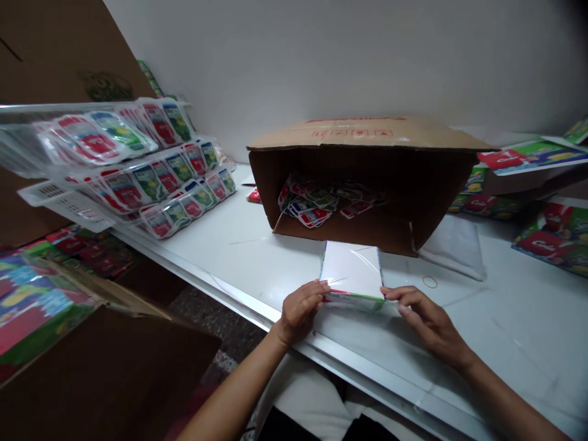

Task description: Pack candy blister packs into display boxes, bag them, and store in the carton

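Note:
In front of me a small white-topped box [351,269] lies on the white table, with red and green print along its near side. Glare streaks its top, as from clear film. My left hand [301,309] has its fingers bent against the near left corner. At the right corner, the fingers of my right hand [425,321] pinch the edge, so the box sits between both hands. Just behind it a large cardboard box [367,138] lies on its side, opening towards me. Inside are loose red, green and white printed pouches or labels [315,214], too dim to tell which.
Plastic-wrapped rows of printed packets [156,177] are stacked at left beside a white basket [68,202]. An open carton [105,361] with colourful boxes stands lower left. A rubber band [430,282], a clear plastic bag [454,245] and printed boxes [554,236] lie right.

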The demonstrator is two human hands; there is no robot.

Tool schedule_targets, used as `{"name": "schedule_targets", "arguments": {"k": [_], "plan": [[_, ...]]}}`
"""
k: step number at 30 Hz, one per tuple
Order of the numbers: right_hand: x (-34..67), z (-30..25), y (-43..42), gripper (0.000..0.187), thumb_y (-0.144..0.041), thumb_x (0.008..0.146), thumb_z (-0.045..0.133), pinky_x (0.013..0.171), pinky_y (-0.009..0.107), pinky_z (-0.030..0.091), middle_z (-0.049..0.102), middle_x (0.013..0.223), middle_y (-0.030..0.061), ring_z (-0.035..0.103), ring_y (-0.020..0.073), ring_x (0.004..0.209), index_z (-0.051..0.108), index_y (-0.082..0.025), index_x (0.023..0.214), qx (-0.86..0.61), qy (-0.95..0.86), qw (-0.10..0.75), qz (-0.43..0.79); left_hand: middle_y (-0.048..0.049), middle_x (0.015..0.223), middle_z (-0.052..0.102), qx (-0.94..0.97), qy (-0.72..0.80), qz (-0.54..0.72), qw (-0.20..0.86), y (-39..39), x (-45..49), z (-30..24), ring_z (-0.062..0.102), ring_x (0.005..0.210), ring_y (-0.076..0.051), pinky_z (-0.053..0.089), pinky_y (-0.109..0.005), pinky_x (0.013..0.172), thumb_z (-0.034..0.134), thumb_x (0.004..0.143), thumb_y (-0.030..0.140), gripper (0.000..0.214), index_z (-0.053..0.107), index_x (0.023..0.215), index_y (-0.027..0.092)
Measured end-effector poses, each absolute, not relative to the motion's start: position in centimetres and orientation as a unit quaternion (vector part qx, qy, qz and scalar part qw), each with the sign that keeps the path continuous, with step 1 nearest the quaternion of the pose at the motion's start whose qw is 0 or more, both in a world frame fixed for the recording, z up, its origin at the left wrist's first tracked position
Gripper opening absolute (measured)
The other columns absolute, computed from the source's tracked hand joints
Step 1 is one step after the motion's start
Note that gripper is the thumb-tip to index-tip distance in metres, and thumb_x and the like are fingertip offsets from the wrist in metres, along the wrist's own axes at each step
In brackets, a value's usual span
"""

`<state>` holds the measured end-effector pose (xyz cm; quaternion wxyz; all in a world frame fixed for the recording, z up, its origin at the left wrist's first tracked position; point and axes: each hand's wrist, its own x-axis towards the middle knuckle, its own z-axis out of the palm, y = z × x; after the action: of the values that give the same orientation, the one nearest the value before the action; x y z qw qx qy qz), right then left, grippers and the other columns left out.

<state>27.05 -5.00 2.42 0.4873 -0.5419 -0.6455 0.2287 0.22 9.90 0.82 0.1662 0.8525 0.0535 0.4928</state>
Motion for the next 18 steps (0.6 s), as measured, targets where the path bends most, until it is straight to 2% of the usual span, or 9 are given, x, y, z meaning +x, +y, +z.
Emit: {"name": "schedule_targets", "arguments": {"k": [2, 5, 7, 10, 13, 18], "plan": [[26.3, 1.8, -4.7, 0.010, -0.026, 0.096, 0.045, 0.093, 0.037, 0.053, 0.060, 0.107, 0.0063, 0.063, 0.0241, 0.112, 0.053, -0.024, 0.091, -0.555, -0.575, 0.551, 0.241, -0.0094, 0.110, 0.072, 0.845, 0.075, 0.507, 0.153, 9.6, 0.5, 0.6, 0.064, 0.113, -0.019, 0.052, -0.043, 0.096, 0.043, 0.095, 0.013, 0.028, 0.047, 0.120, 0.023], [25.5, 0.8, -4.0, 0.015, -0.030, 0.096, 0.047, 0.087, 0.035, 0.055, 0.058, 0.100, 0.0044, 0.068, 0.0219, 0.097, 0.052, -0.023, 0.085, -0.551, -0.457, 0.647, 0.264, -0.0048, 0.098, 0.074, 0.840, 0.101, 0.513, 0.144, 9.1, 0.9, 0.8, 0.069, 0.103, -0.019, 0.041, -0.051, 0.106, 0.046, 0.093, 0.010, 0.026, 0.051, 0.115, 0.023], [25.2, 0.2, -3.6, 0.016, -0.031, 0.095, 0.048, 0.082, 0.033, 0.056, 0.057, 0.096, 0.0027, 0.070, 0.0191, 0.087, 0.052, -0.023, 0.083, -0.534, -0.396, 0.689, 0.287, -0.0030, 0.093, 0.073, 0.826, 0.109, 0.526, 0.172, 8.8, 1.2, 1.0, 0.070, 0.096, -0.019, 0.042, -0.053, 0.105, 0.046, 0.093, 0.010, 0.025, 0.052, 0.113, 0.023], [25.1, -0.3, -3.2, 0.015, -0.032, 0.093, 0.052, 0.076, 0.030, 0.057, 0.059, 0.092, 0.0009, 0.070, 0.0160, 0.078, 0.054, -0.022, 0.082, -0.530, -0.344, 0.711, 0.307, -0.0040, 0.093, 0.071, 0.794, 0.125, 0.552, 0.222, 8.4, 1.7, 1.2, 0.069, 0.095, -0.018, 0.054, -0.045, 0.093, 0.047, 0.092, 0.008, 0.026, 0.054, 0.112, 0.021], [25.2, -0.5, -3.1, 0.016, -0.033, 0.092, 0.053, 0.070, 0.028, 0.057, 0.059, 0.092, 0.0011, 0.070, 0.0149, 0.073, 0.055, -0.022, 0.081, -0.544, -0.329, 0.711, 0.301, -0.0057, 0.098, 0.070, 0.759, 0.189, 0.575, 0.240, 8.1, 2.3, 1.3, 0.067, 0.101, -0.019, 0.056, -0.039, 0.088, 0.051, 0.091, 0.009, 0.022, 0.060, 0.108, 0.020], [24.9, -0.9, -3.2, 0.016, -0.033, 0.093, 0.052, 0.065, 0.028, 0.059, 0.059, 0.094, 0.0033, 0.069, 0.0152, 0.073, 0.054, -0.022, 0.082, -0.551, -0.318, 0.719, 0.279, -0.0021, 0.072, 0.067, 0.683, 0.328, 0.593, 0.271, 7.8, 3.5, 2.1, 0.062, 0.107, -0.022, 0.054, -0.036, 0.084, 0.054, 0.092, 0.017, 0.016, 0.067, 0.084, 0.021]]}}
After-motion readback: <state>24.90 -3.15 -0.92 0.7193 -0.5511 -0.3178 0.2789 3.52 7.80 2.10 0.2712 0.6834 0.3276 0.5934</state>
